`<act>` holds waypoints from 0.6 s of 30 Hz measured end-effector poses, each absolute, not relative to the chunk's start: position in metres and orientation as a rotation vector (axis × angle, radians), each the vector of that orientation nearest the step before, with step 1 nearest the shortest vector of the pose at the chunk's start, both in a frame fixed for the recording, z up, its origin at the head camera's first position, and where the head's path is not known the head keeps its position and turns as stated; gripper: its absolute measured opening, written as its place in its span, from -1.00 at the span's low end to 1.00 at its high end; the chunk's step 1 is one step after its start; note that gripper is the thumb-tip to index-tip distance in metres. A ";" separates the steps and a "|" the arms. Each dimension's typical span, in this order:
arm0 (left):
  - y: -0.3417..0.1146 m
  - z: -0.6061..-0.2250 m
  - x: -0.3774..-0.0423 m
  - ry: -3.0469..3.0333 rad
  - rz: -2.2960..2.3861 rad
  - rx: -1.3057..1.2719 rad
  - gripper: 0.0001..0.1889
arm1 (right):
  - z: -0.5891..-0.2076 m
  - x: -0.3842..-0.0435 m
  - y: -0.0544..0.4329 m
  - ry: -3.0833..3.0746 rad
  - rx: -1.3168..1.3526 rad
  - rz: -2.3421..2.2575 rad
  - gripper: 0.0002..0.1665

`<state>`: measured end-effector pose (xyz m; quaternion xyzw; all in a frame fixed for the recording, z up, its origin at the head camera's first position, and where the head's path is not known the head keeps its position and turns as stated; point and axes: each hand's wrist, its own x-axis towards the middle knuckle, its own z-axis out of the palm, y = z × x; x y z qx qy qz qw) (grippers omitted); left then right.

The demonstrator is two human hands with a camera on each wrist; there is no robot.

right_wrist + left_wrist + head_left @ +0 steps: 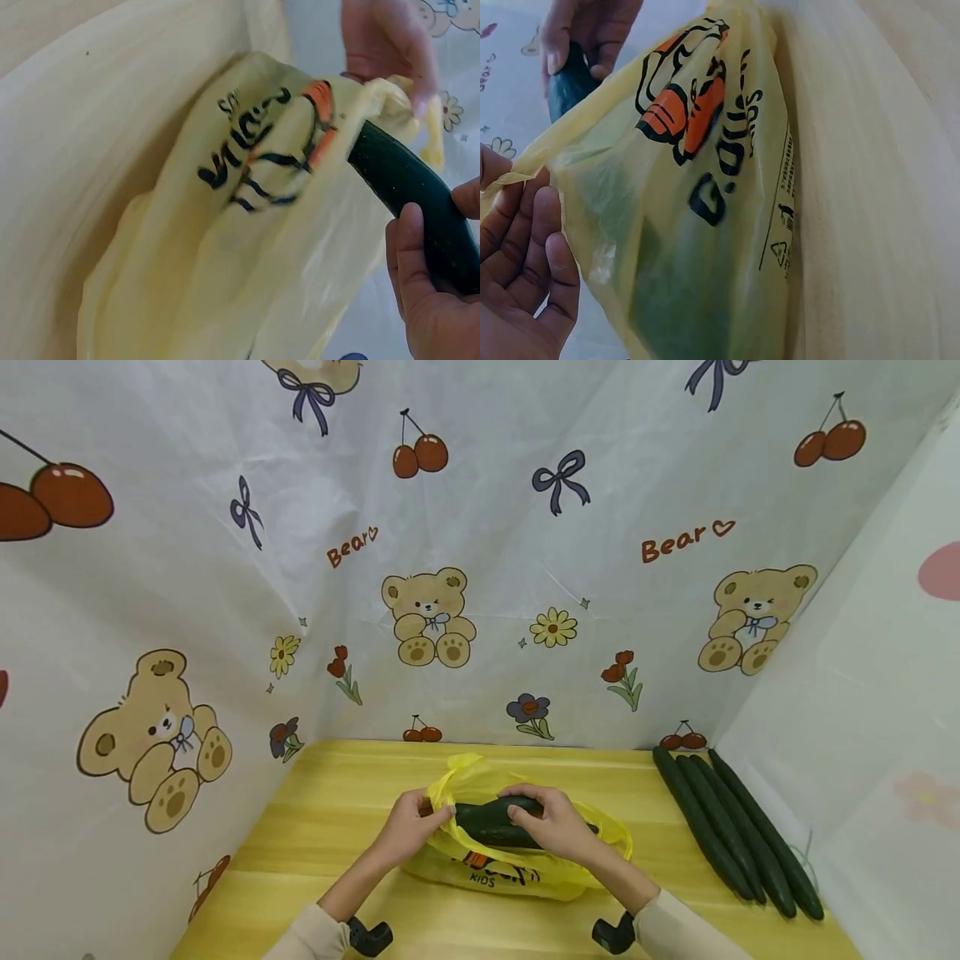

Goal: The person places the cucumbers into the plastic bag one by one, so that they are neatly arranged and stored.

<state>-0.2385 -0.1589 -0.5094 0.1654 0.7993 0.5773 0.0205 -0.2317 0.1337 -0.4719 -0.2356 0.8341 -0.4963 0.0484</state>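
A yellow plastic bag with black and orange print lies on the table, its mouth spread upward. My left hand pinches the bag's rim at the left end; the left wrist view shows thumb and fingers on the thin plastic. At the bag's mouth my right hand grips a dark green cucumber, thumb on one side and fingers on the other. The cucumber's blunt end shows in the right wrist view, pointing toward the left hand. Just below it, another cucumber lies inside the bag.
Several long cucumbers lie side by side at the right of the yellow wood-grain table. A bear-printed white sheet rises behind the table and along both sides. Black devices sit at both wrists.
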 end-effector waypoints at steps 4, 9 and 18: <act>-0.157 -0.503 -0.239 2.489 1.779 0.527 -0.70 | -0.474 -0.234 0.129 2.580 -0.751 -1.411 -0.63; -0.157 -0.501 -0.240 2.486 1.782 0.521 -0.70 | -0.474 -0.237 0.135 2.633 -0.874 -1.256 -0.64; -0.156 -0.503 -0.242 2.473 1.790 0.543 -0.72 | -0.483 -0.239 0.147 2.683 -0.925 -1.082 -0.67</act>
